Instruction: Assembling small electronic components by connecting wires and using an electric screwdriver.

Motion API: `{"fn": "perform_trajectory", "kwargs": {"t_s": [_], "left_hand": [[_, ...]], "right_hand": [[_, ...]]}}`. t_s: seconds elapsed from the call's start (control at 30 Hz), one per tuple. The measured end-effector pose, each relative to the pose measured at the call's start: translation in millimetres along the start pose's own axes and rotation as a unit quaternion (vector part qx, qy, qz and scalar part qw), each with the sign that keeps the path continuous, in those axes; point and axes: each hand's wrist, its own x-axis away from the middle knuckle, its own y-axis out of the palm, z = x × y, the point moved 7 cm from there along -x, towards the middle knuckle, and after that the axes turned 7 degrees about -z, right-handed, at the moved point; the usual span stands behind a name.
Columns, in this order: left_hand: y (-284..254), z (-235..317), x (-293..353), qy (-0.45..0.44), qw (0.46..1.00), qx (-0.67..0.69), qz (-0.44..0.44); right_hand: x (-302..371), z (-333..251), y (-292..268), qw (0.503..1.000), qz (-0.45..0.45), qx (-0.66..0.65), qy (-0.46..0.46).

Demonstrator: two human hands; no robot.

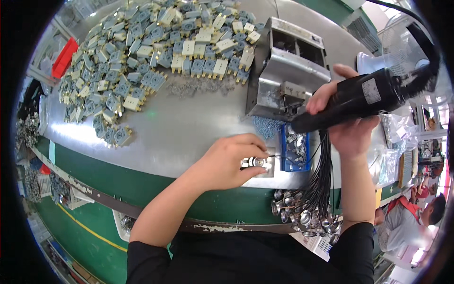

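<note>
My left hand [231, 163] pinches a small round metal part [258, 162] between thumb and fingers, over a flat metal plate [269, 166] near the bench's front edge. From that part a thin black wire runs right, toward a hanging bundle of black wires [322, 175]. My right hand [352, 135] is wrapped around a black, cylindrical power screwdriver [366, 97], held tilted above a blue tray [283, 154] of small metal pieces. The tool's near end points left and stays apart from the round part; its bit cannot be made out.
Grey and cream blocks with brass-coloured prongs [203, 35] are heaped at the far left, beside scattered small metal bits [203, 87]. A metal machine [288, 71] stands behind the tray, with loose screws [267, 128] nearby. Round metal ends [306, 217] hang over the front edge. A person [411, 217] is at far right.
</note>
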Motion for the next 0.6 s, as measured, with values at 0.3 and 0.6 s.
{"fn": "perform_trajectory", "kwargs": {"t_s": [0.3,0.6], "left_hand": [[2,3,-1,-0.021,1.000,-0.002,-0.013],[3,-1,-1,-0.035,0.999,0.002,-0.013]], "right_hand": [[-35,-24,-15,0.974,0.190,-0.051,-0.113],[-40,-13,-21,0.964,0.222,-0.055,-0.134]]}}
